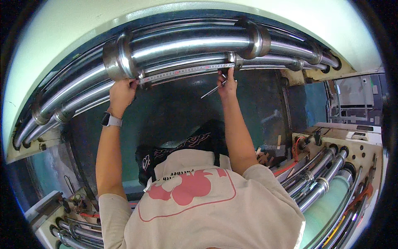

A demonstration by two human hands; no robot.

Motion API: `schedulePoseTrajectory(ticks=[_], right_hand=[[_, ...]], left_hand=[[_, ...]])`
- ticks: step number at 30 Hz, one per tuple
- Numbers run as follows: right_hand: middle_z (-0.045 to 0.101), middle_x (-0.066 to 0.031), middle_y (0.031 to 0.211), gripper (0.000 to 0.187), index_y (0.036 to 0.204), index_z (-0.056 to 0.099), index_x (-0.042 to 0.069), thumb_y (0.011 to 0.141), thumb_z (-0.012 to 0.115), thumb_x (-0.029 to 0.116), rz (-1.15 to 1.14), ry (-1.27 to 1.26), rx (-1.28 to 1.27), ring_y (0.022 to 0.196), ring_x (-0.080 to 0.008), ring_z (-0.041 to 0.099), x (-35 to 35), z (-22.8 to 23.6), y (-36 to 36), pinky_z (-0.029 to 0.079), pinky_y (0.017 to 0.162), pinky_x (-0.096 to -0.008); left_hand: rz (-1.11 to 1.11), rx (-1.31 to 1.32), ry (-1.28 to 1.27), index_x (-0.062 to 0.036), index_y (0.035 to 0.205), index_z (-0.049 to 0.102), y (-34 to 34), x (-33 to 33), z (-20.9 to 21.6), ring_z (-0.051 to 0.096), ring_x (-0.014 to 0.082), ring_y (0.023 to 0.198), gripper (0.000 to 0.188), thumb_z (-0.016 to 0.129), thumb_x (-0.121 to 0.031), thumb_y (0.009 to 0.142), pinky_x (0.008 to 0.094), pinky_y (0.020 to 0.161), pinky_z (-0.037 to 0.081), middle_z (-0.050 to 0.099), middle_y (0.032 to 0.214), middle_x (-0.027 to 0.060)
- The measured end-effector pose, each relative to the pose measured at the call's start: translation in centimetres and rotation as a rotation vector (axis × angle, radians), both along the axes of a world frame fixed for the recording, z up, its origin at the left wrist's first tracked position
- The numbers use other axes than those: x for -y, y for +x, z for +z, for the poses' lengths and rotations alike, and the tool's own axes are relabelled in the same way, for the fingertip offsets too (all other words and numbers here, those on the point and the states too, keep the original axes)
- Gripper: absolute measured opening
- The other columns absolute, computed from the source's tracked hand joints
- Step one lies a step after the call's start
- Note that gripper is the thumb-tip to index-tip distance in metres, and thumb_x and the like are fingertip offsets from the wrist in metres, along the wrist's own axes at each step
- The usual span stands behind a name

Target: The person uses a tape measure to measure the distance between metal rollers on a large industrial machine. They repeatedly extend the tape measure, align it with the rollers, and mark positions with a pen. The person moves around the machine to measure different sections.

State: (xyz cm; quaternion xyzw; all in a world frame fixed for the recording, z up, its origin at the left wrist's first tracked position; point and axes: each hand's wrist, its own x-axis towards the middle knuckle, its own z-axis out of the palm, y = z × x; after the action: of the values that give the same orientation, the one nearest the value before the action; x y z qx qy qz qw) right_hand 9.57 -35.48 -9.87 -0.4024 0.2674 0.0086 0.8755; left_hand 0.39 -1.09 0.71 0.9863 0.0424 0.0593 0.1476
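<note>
A white tape measure [182,72] with fine markings is stretched along the lower metal shafts [186,62], between my two hands. At its left end, below a wide collar [118,58], my left hand [122,96] is closed with the fingertips pinching the tape. My right hand [228,86] grips the tape's other end between thumb and fingers, just under a smaller collar on the shaft. A thin metal rod [209,92] also sticks out of my right hand, slanting down to the left; its kind is unclear.
Thick polished rollers [190,45] with collars run across a cream machine frame [199,9] ahead. At lower right, a second machine unit holds more shafts [323,186] and a pale green roller [329,201]. Dark floor [166,108] shows below my hands.
</note>
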Motion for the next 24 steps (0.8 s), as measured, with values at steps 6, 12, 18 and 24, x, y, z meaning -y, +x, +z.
schedulePoseTrajectory(ticks=[6,12,18,24], right_hand=[[0.059,-0.0065,0.071,0.035,0.082,0.051,0.008,0.076,0.062,0.040,-0.010,-0.024,-0.014,0.047,-0.0103,0.045,-0.1,0.9,-0.2,0.030,0.036,-0.0219],[0.059,-0.0064,0.069,0.035,0.082,0.049,0.008,0.078,0.061,0.040,0.039,-0.041,0.027,0.047,-0.0097,0.045,0.2,0.5,-0.1,0.030,0.037,-0.0213],[0.058,-0.0067,0.072,0.041,0.086,0.051,0.007,0.075,0.060,0.046,0.029,-0.065,-0.001,0.047,-0.0089,0.043,0.3,-0.2,0.1,0.026,0.036,-0.0198],[0.058,-0.0034,0.070,0.040,0.081,0.048,0.009,0.075,0.061,0.046,0.099,-0.038,0.074,0.047,-0.0095,0.046,0.5,-0.6,-0.2,0.030,0.036,-0.0213]], left_hand=[[0.016,-0.030,0.007,-0.0116,0.082,0.066,-0.1,0.1,0.3,0.058,0.0318,0.072,0.020,0.055,-0.028,0.078,0.0404,0.062,0.046,0.061,0.075,0.0143],[0.003,0.015,0.025,-0.0117,0.083,0.066,-0.2,0.0,0.0,0.058,0.0317,0.074,0.021,0.055,-0.030,0.079,0.0403,0.064,0.046,0.061,0.077,0.0135],[0.045,-0.064,0.029,-0.0125,0.086,0.065,-0.1,0.3,0.6,0.058,0.0319,0.077,0.022,0.054,-0.030,0.079,0.0402,0.066,0.045,0.062,0.081,0.0135],[0.056,-0.081,0.016,-0.0138,0.089,0.065,0.2,-0.1,-0.2,0.057,0.0314,0.081,0.023,0.053,-0.031,0.079,0.0399,0.070,0.044,0.062,0.084,0.0135]])
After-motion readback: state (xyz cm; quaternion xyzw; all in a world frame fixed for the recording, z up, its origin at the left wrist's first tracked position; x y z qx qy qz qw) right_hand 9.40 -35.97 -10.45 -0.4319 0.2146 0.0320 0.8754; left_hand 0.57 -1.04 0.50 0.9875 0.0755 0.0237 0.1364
